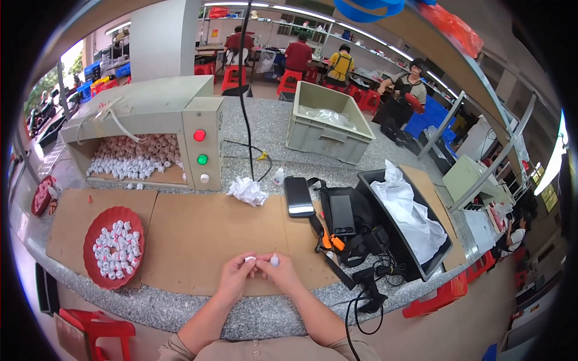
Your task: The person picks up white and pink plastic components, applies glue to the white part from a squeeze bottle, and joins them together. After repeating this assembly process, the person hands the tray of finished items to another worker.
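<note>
Above the brown cardboard sheet (198, 240), my two hands meet close to the bench's front edge. My left hand (232, 278) pinches a small white piece (250, 259); its exact kind is too small to make out. In my right hand (283, 275) is a small white bottle (274, 260) with a thin needle-like tip pointing up. The fingertips of both hands nearly touch around the white piece. To the left sits a red scalloped bowl (90, 265) holding many small white rounded pieces with reddish marks.
A beige metal box (201, 117) with buttons holds heaps of white and pinkish pieces. Crumpled paper (247, 191), a phone (299, 197), black straps with cables (355, 240), and a black tray (430, 271) of white paper lie rightward. Behind stands a grey crate (328, 144). Other people sit farther off.
</note>
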Demonstrator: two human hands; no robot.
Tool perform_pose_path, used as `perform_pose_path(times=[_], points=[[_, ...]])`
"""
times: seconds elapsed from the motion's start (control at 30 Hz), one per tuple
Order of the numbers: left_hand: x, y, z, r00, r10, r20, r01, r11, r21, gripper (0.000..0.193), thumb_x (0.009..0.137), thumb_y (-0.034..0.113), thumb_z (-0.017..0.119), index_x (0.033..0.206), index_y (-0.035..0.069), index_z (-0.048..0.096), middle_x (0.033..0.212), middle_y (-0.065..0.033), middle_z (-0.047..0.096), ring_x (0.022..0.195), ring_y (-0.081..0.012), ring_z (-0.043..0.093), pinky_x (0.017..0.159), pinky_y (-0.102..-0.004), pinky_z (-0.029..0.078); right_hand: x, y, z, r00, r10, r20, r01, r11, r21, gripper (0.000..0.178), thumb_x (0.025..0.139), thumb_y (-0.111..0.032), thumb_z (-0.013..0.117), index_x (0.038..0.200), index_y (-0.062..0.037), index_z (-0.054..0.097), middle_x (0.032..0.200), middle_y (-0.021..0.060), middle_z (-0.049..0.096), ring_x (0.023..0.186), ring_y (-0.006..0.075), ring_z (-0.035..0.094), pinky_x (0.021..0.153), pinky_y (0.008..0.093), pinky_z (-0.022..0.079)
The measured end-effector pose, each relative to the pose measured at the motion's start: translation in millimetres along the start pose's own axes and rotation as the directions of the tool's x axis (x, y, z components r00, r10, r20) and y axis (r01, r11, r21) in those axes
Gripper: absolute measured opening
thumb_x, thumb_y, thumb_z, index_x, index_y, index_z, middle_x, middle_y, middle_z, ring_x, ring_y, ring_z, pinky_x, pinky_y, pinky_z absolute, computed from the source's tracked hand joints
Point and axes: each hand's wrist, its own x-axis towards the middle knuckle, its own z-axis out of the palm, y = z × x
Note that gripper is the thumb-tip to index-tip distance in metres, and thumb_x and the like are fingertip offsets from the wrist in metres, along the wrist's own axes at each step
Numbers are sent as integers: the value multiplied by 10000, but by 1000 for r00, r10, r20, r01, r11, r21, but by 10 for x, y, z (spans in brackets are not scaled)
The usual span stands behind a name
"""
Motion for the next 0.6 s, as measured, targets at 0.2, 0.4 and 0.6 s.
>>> perform_pose_path(times=[0.2,0.4,0.6], points=[[-27,-80,-84,999,32,-27,-32,999,18,194,829,81,511,991,-22,536,752,-36,556,623,-75,480,557,-187,400,11,81,30,999,9,42,-9,1000,5,143,774,-142,599,842,-19,570,678,7,575,523,40,484,437,166,363],[14,-66,-69,998,69,-1,-69,998,-5,167,824,59,514,969,-19,539,786,-64,576,624,-93,497,549,-205,416,47,103,33,999,-12,34,12,1000,20,158,767,-151,609,851,-22,572,668,8,572,519,43,486,438,167,367],[-65,4,0,992,98,-83,-101,994,-40,167,816,104,541,932,-16,548,729,-42,559,594,-89,495,535,-198,413,-4,81,58,999,-40,-6,40,999,-23,178,765,-165,613,840,-9,569,627,4,542,506,56,481,441,187,378]])
